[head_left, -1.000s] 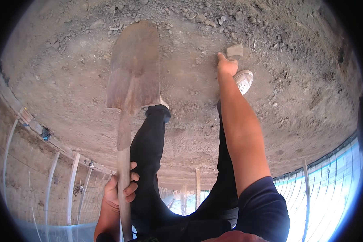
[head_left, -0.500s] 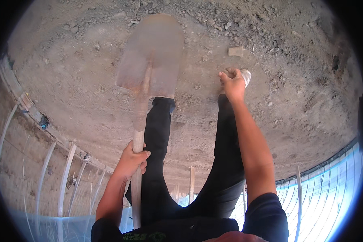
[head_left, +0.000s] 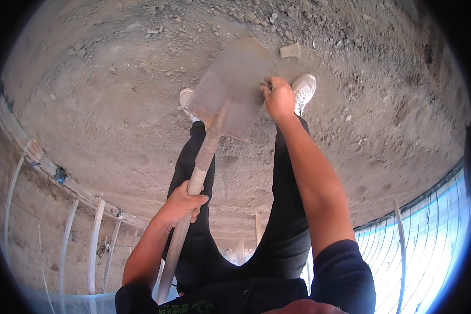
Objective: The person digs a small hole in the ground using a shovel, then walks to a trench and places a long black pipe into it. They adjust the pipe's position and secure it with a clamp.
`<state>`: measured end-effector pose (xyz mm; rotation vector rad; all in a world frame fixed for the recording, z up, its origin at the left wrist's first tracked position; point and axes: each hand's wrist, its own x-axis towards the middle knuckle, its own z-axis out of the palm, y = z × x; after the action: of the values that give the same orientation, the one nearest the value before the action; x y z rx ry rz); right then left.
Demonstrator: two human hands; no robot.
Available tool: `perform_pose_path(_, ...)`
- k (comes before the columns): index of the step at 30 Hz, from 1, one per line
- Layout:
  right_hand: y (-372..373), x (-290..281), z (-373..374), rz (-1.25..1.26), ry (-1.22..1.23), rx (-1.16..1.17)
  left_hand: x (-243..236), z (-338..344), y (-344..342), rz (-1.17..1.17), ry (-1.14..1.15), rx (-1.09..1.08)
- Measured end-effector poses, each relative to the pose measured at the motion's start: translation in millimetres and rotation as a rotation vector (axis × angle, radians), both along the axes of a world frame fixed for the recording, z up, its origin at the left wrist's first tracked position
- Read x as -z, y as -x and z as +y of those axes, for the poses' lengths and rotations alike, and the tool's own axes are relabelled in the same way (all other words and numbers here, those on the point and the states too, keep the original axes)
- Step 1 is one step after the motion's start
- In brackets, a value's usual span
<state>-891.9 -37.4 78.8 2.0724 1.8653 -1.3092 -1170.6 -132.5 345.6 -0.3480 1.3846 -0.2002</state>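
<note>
My left hand [head_left: 187, 203] is wrapped around the wooden handle of a shovel [head_left: 235, 78], a little below the blade's socket. Broad and rusty brown, the slightly blurred blade is raised in front of me, tilted up to the right, and partly covers my left shoe. The handle runs down past my left thigh. Close by the blade's right edge is my right hand [head_left: 280, 99], its fingers curled together in a pinch. I cannot make out what is in them, or whether they touch the blade.
Dry soil [head_left: 125, 120] with small clods and stones lies all around. A pale block [head_left: 290, 51] rests beyond my right shoe [head_left: 304, 88]. Along the left stands a low edging with upright posts [head_left: 96, 246]; a bright sheeted wall with thin bars [head_left: 418, 240] curves at the right.
The shovel blade has swung right and tilted, bringing it beside my right hand. My right hand has shifted slightly left. Both my shoes now show.
</note>
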Motion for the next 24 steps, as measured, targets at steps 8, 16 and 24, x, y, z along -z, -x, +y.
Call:
perform_pose_path(8,-8.7,49.7,-29.5,-0.049,-0.083,-0.138,16.2,-13.5,-7.4,0.032,0.048,-0.037)
perform_pose_path(16,-25.1,126.9,15.8,-0.075,-0.106,-0.025,27.2,-10.2,1.6,-0.031,0.068,0.014)
perform_pose_path(24,-12.7,118.5,33.6,-0.091,0.050,-0.038,33.1,-13.5,6.2,-0.055,0.031,0.012)
